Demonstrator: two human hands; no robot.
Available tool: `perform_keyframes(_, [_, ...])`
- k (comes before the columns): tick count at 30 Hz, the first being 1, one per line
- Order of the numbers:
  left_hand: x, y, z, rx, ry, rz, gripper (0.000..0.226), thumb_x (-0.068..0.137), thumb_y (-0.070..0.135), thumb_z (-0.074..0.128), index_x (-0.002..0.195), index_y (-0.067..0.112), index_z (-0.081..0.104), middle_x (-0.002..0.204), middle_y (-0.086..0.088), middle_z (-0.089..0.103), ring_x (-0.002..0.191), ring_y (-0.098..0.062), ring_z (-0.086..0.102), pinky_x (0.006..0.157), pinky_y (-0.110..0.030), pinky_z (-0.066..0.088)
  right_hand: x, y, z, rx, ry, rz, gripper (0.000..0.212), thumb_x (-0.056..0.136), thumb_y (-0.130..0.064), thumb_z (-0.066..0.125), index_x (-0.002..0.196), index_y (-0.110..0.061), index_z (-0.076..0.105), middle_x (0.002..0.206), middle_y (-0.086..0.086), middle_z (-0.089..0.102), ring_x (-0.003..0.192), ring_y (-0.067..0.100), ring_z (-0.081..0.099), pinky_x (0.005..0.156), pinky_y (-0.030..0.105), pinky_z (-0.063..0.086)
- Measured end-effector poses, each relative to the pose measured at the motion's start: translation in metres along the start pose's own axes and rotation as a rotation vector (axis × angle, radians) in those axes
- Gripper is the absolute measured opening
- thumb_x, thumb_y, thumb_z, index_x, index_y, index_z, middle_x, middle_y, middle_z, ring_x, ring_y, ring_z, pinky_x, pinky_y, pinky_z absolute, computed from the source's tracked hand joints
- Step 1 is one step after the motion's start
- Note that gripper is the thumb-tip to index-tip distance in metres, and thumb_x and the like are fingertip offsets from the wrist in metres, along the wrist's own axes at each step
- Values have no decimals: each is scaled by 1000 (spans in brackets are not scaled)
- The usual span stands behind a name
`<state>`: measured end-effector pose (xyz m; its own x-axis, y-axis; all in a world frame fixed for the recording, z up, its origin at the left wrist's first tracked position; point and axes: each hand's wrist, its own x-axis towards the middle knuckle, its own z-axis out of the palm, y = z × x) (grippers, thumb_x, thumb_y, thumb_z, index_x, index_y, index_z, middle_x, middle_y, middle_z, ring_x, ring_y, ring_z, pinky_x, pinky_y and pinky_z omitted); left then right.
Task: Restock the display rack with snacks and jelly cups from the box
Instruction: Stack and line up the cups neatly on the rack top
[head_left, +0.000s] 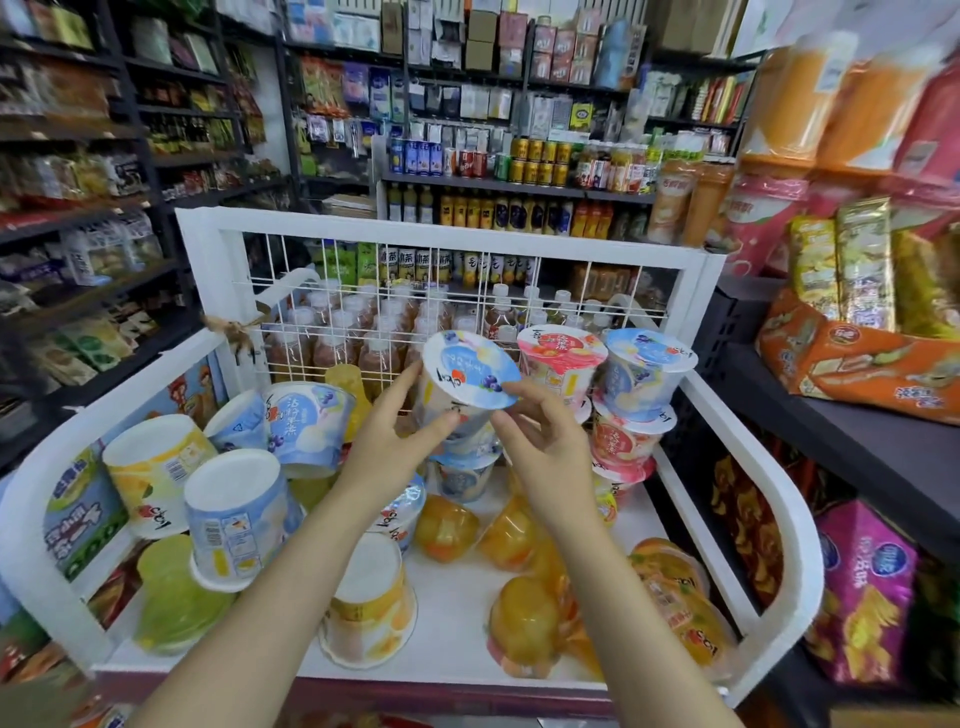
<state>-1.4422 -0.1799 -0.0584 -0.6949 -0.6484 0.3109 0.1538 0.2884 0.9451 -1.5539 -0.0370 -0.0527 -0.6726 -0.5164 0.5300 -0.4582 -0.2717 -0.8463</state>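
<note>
Holding a blue cup (470, 376) between both hands, the person has it tilted above the middle stack in the white rack (737, 452), its foil lid facing the camera. The left hand (387, 434) has its fingers curled against the cup's left wall, thumb toward the base; the right hand (545, 436) pinches the lid's lower right rim with fingertips and thumb. Each grip is thus closed on the cup, neither one free.

A jelly cup of this kind is probably light to moderate in weight, with a thin plastic wall that gives under a hard squeeze and a smooth printed sleeve that may slip. The foil lid is the weak part; pressing on it could dent or break the seal. The stiff rim and the lower wall look like the safest places to hold, which is roughly where the fingers sit.

Just below the cup is another blue cup (462, 475), the likely seat for it. To the right stand two neat stacks, a pink cup (561, 358) and a blue-lidded one (647, 366) on top. Loose cups lie tipped on the left, and clear orange jellies (447, 527) rest on the rack floor near the wrists. Setting it down level seems the main concern, as a tilted cup could topple the stack.
</note>
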Motion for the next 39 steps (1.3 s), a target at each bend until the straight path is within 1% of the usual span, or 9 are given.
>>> perform_keyframes(4, [20,4,8,129,42,72,78,79,59,71,148,43,38,142,25,49,112,-6,62,93,-42,55,22,1,2,-209,20,-134,33,95,-30,60,128,-35,60,142,1,53,132,17,51,103,39,49])
perform_keyframes(8, [36,-14,12,340,0,49,85,77,78,52,149,35,38,147,12,49,134,-11,47,105,-47,46,39,14,5,-393,-8,-114,32,100,-26,55,132,-31,59,154,2,40,145,10,30,109,46,42])
perform_keyframes(10, [42,-26,11,383,-8,23,84,80,77,49,152,38,30,150,9,46,137,-15,44,105,-48,45,40,18,8,-508,-56,-140,37,101,-26,54,138,-32,53,159,1,28,144,12,28,107,39,44])
perform_keyframes(12, [47,-31,9,416,-27,24,86,77,83,48,150,43,28,147,9,49,133,-15,48,101,-48,49,39,22,11,-638,-66,-207,43,101,-24,55,143,-29,48,161,6,23,140,18,33,98,29,47])
perform_keyframes(17, [53,-31,10,518,-151,106,60,89,65,53,143,47,33,141,18,52,129,-9,50,99,-38,47,34,41,16,-881,-53,-478,63,95,-14,62,152,-18,36,160,12,28,125,33,54,70,39,58])
perform_keyframes(21, [54,-41,11,542,-170,138,57,98,61,38,151,42,25,154,15,38,138,-9,40,107,-35,39,45,49,19,-903,-47,-473,67,97,-17,61,154,-22,27,162,6,25,124,35,55,85,46,56])
perform_keyframes(29, [60,-57,9,512,-135,123,63,96,64,40,152,37,28,154,15,39,138,-8,40,110,-41,41,56,59,23,-906,-62,-427,64,100,-23,54,155,-26,23,165,0,17,115,36,60,63,44,57])
perform_keyframes(35, [58,-59,11,527,-98,108,70,98,60,44,156,42,10,158,14,34,136,-17,46,104,-41,46,57,61,23,-896,-60,-403,62,100,-24,52,154,-27,23,165,0,17,127,36,53,76,46,58])
perform_keyframes(39, [57,-56,12,554,-92,86,74,98,59,44,156,43,1,157,11,37,129,-21,53,97,-43,50,55,57,23,-862,-58,-380,62,100,-23,55,155,-27,26,165,-3,17,126,30,53,73,45,58])
